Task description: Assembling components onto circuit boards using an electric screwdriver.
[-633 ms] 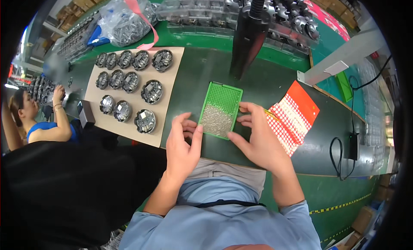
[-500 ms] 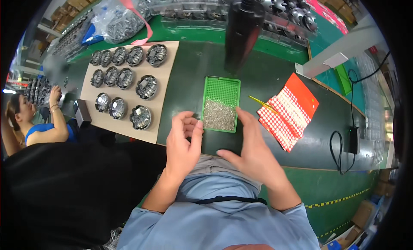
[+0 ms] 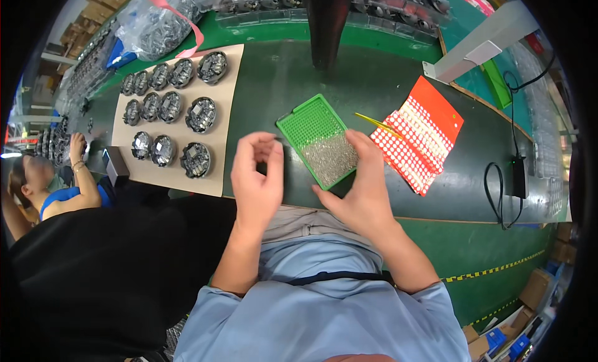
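A green tray point(image 3: 309, 123) with a grid of small holes sits tilted on the table before me, its near half covered by many tiny silver pieces, perhaps screws. My right hand point(image 3: 364, 186) grips the tray's near right corner, fingers along its right side and thumb at the near edge. To the left of the tray, apart from it, my left hand point(image 3: 258, 175) is raised with fingers loosely curled and a gap between them and the thumb; nothing shows in it. Yellow tweezers point(image 3: 378, 124) lie across a red sheet with white dots point(image 3: 418, 144), right of the tray.
Round dark electronic assemblies point(image 3: 201, 114) stand in rows on a cardboard sheet point(image 3: 218, 134) at left. A dark post point(image 3: 326, 32) rises behind the tray. A black adapter point(image 3: 519, 178) with cable lies at right. Beyond the table's left end is another person point(image 3: 78, 187).
The tray has turned anticlockwise, its far end swinging left, with my right hand now on its near right corner. My left hand has lifted slightly, its fingers curling more. The whole view has shifted.
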`<state>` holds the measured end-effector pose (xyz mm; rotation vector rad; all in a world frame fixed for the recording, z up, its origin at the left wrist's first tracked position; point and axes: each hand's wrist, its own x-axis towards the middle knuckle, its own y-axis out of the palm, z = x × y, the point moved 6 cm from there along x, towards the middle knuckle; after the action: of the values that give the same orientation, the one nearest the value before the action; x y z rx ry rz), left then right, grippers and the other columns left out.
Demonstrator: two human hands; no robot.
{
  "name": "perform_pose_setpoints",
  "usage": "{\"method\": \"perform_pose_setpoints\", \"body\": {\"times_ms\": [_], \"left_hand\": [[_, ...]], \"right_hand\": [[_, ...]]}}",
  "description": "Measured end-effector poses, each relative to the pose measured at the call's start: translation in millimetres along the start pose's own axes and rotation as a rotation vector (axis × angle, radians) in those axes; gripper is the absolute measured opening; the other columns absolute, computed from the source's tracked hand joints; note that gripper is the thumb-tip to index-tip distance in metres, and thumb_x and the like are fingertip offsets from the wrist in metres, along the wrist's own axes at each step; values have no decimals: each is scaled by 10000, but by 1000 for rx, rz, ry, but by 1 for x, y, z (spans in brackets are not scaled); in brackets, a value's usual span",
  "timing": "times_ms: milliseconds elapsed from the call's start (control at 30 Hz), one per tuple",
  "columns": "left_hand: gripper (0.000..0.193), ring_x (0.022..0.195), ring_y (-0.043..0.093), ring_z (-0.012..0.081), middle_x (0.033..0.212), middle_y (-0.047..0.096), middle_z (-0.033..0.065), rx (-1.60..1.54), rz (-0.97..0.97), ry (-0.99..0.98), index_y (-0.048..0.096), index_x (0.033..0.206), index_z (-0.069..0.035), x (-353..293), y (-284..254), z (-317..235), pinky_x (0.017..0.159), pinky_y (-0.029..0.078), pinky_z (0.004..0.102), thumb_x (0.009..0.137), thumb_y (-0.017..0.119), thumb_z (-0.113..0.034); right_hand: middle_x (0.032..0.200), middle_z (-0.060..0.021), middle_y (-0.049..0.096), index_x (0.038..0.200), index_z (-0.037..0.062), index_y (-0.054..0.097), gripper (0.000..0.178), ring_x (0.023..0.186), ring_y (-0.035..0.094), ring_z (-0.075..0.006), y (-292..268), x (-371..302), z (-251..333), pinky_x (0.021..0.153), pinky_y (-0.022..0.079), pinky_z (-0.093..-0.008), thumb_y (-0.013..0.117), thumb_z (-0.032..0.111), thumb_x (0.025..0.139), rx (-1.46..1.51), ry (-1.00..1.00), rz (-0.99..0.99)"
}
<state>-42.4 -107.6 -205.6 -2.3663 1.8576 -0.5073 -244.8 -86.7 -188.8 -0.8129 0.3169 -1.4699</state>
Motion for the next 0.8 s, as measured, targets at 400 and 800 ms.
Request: {"method": "perform_pose_setpoints", "body": {"times_ms": [400,800], "left_hand": [[807,1425,455,335,1516,476,261,-686,607,-89,426,1472,75,5,56,-32,1192,347,464,1095,197,-601],[911,1302,483,218,1415,460,167,-740,598,-221,354,1532,15,-29,70,-55,1142,353,370,1025,282,-738]], "right_hand": [[1454,-223,461,1399,66,430,919,1333,487,-360,-60,-28,2,1074,438,-434,916,68,620,453,-91,172],[1474,-249,461,1404,-28,445,792,1375,484,-334,-71,-27,-14,1172,360,-475,542,630,975,647,59,-202]]}}
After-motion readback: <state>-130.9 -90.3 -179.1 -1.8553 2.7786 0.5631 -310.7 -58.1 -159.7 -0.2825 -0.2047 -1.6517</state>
